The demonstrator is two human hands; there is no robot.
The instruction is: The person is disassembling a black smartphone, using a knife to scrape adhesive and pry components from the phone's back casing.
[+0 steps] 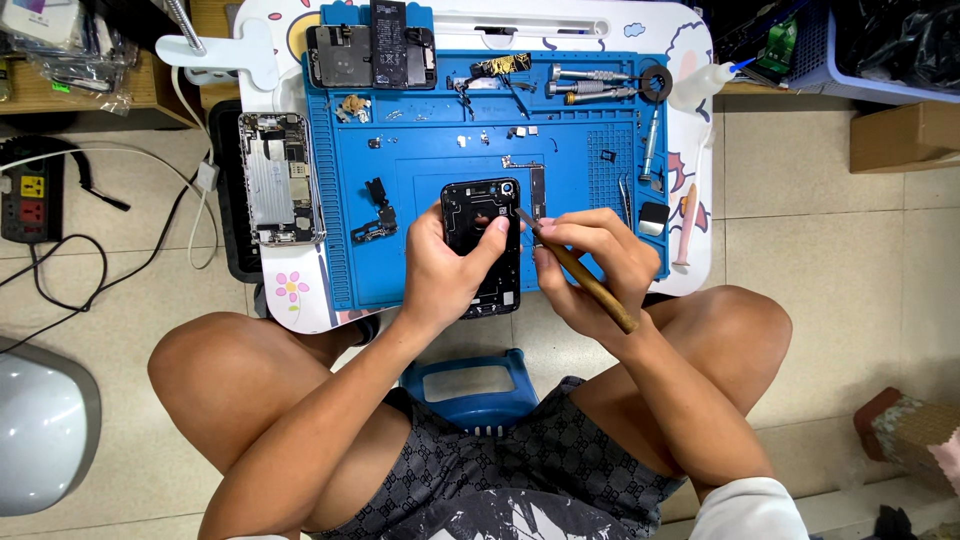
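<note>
Lower frame: seated person, bare knees spread, patterned dark shorts, a blue plastic stool [470,385] showing between the thighs at bottom centre. Just above, mid-frame, both hands meet over the near edge of a blue work mat [420,280]. Left hand [440,270] wraps the black phone housing [482,240] from its left side, thumb laid across the open back, fingers closed behind it; the housing stands lengthwise, camera opening at its upper end, lower end near the mat's front edge. Right hand [590,265] is closed in a pencil grip on a wooden-handled brush [585,280], handle slanting down to the lower right past the wrist, tip touching the housing's right edge near the top. Just beyond the hands, a narrow circuit board [538,190] lies on the mat beside the housing's upper right corner. Left of centre on the mat, a small black flex part [378,212]. Farther left, off the mat on the white table [690,40], an opened silver phone chassis [280,178] lies lengthwise. Right edge of the mat: tweezers [626,200], a pink pry tool [686,225] on the table beside it. Far edge, upper centre: another dismantled phone with a black battery [385,45], then screwdrivers [590,85] lying crosswise and a tape roll [656,80]. Upper right, a squeeze bottle [700,85] with blue nozzle. Far left on the tiled floor, a black power strip [30,190] with trailing cables.
</note>
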